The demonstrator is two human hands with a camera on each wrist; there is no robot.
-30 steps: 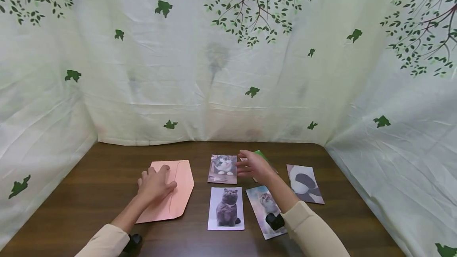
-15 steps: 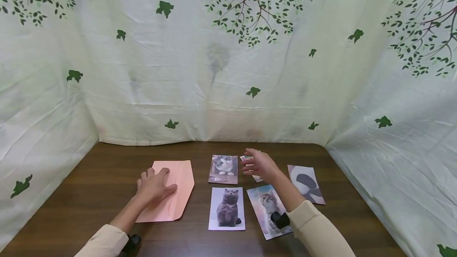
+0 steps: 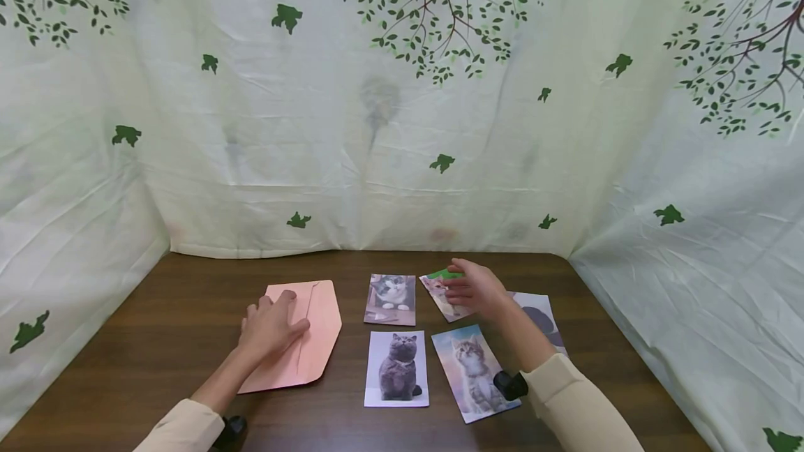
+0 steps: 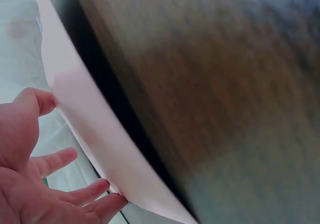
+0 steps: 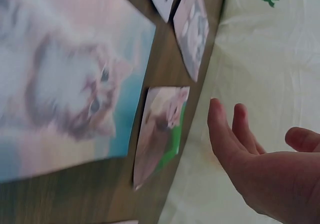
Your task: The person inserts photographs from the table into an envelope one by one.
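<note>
My left hand rests on a pink envelope at the left of the table, thumb and fingers spread. In the left wrist view its fingertips touch the envelope. My right hand is in the air over a small cat picture card with a green corner, partly hiding it. The right wrist view shows this hand with loose fingers holding nothing, apart from the green-cornered card. Nearest to the right forearm lies a kitten card with a blue and pink background.
A grey cat card lies at the table's middle, with a grey-and-white cat card behind it. A grey and white picture card is partly behind my right forearm. A leaf-patterned cloth surrounds the brown table.
My right hand has moved right, from beside the grey-and-white cat card to over the green-cornered card, uncovering more of that card. The left hand stays on the envelope.
</note>
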